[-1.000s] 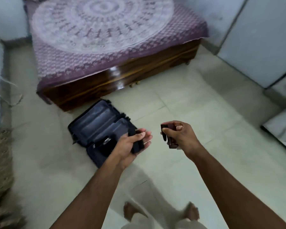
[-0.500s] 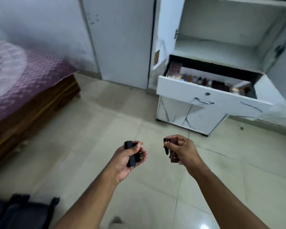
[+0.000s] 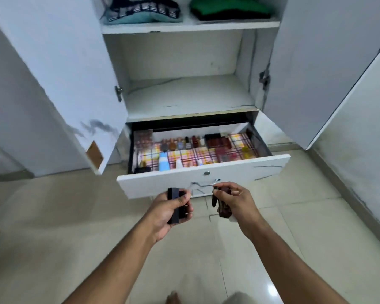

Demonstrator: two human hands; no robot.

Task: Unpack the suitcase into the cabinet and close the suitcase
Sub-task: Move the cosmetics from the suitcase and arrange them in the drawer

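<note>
The suitcase has dropped out of view — the person now faces the open cabinet (image 3: pixel 191 93). The left hand (image 3: pixel 170 207) grips a dark box (image 3: pixel 175 205), the right hand (image 3: pixel 233 200) a reddish-brown item (image 3: pixel 223 207), both just before the pulled-out drawer (image 3: pixel 202 183) of small bottles (image 3: pixel 184 143). Folded clothes (image 3: pixel 143 9) fill the top shelf.

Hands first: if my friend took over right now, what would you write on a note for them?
Left hand: holding a dark box.
Right hand: holding a dark reddish item; what it is isn't clear.
Both hover just in front of the open drawer of the cabinet, which already holds small bottles.
Done: folded clothes sit on the upper shelf.
Left: probably drop both items in the drawer. The suitcase is out of view, so check it, then close it.
</note>
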